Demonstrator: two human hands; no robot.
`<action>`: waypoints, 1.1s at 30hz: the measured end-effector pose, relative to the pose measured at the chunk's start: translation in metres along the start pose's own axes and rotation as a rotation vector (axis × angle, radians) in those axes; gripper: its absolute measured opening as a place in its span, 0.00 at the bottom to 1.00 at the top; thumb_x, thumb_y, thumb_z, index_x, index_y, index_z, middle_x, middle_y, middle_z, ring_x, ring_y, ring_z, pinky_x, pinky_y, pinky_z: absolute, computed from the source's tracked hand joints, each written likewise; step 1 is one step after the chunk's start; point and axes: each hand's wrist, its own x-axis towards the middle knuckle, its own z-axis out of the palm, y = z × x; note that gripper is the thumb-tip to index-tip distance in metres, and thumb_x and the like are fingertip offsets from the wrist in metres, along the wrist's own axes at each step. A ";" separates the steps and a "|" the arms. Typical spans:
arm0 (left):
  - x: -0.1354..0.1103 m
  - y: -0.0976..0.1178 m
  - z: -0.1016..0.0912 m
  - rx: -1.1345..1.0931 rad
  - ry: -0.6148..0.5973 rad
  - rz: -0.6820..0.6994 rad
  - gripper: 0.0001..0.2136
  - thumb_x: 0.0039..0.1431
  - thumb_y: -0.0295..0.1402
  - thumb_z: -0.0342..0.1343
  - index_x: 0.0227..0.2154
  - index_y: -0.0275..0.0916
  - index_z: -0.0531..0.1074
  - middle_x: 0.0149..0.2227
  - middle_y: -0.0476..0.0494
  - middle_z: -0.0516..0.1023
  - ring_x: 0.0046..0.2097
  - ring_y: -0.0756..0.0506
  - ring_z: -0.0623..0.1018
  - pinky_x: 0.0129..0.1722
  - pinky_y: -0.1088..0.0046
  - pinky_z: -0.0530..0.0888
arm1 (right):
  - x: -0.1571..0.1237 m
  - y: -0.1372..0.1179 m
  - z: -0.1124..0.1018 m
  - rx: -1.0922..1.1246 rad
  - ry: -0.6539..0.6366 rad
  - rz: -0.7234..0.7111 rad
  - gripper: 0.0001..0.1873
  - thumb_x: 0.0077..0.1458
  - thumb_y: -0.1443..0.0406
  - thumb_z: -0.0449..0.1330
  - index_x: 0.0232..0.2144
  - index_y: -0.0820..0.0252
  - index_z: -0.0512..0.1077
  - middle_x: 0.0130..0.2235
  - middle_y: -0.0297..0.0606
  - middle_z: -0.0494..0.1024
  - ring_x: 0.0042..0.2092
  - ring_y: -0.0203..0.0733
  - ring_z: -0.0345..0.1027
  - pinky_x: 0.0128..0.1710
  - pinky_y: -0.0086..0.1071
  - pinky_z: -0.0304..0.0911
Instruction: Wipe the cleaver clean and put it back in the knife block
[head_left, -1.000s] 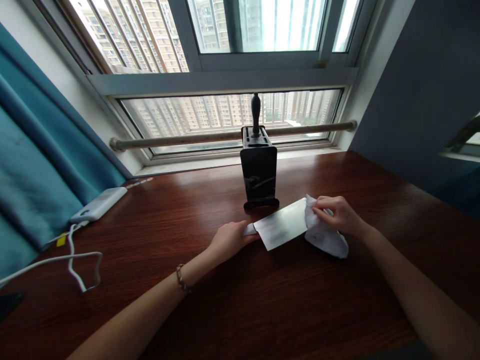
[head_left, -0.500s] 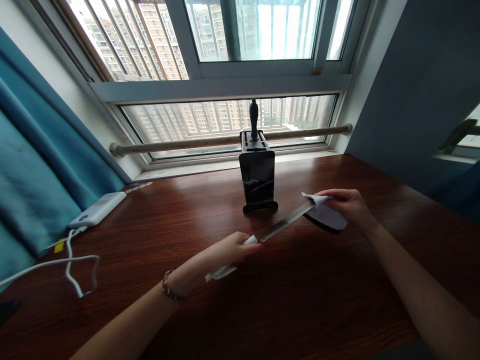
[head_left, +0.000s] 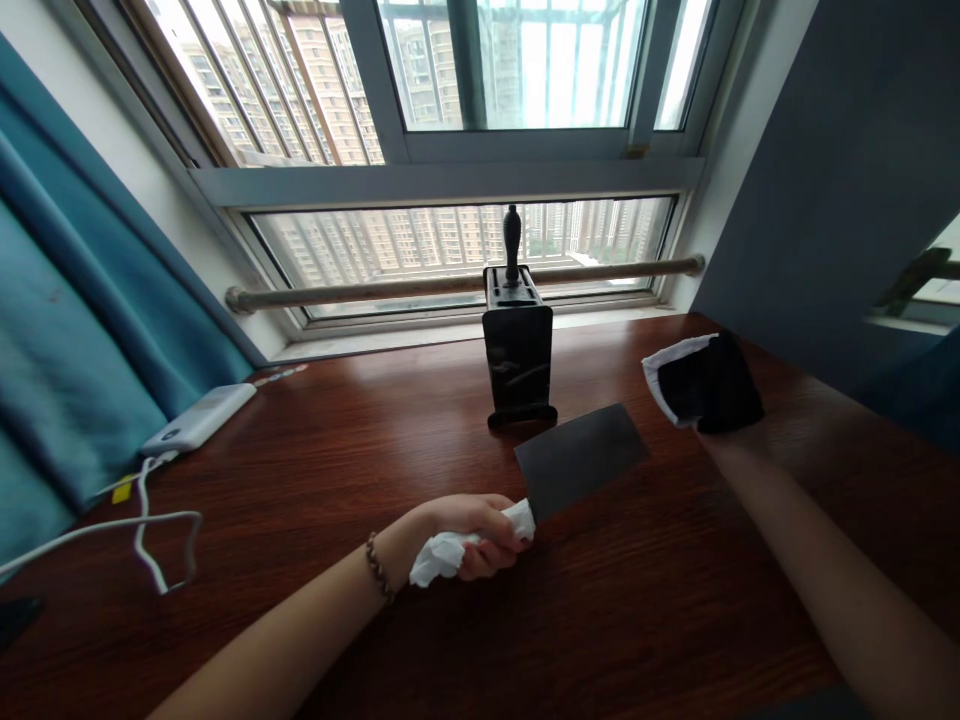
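Note:
My left hand (head_left: 480, 520) is closed around the handle of a cleaver (head_left: 581, 460). Crumpled white tissue (head_left: 437, 560) wraps that handle and sticks out below my fingers. The broad grey blade points to the right above the wooden table, its flat side facing me. On the right, my right hand (head_left: 731, 442) holds up a black cloth with a white edge (head_left: 724, 385), which covers the fingers. The cloth and the blade are apart. Behind the blade stands a black knife block (head_left: 517, 360), with one black-handled tool (head_left: 511, 240) upright in it.
A white power strip or adapter (head_left: 199, 420) lies at the table's left edge, its white cable (head_left: 146, 560) looping forward. A blue curtain (head_left: 90, 300) hangs on the left. At the back, a horizontal pipe (head_left: 360, 291) crosses the window. A grey wall borders the right.
My right hand has drawn the cloth off the blade, up and to the right, and its black side now shows. The cleaver has turned from nearly edge-on to flat side toward me.

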 end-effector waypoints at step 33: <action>0.003 0.003 -0.012 -0.105 -0.072 -0.090 0.08 0.50 0.20 0.43 0.30 0.39 0.61 0.16 0.56 0.46 0.17 0.55 0.41 0.12 0.84 0.48 | -0.109 0.040 0.048 -1.224 -0.990 -0.539 0.19 0.58 0.69 0.47 0.51 0.65 0.63 0.55 0.39 0.59 0.58 0.40 0.47 0.58 0.36 0.48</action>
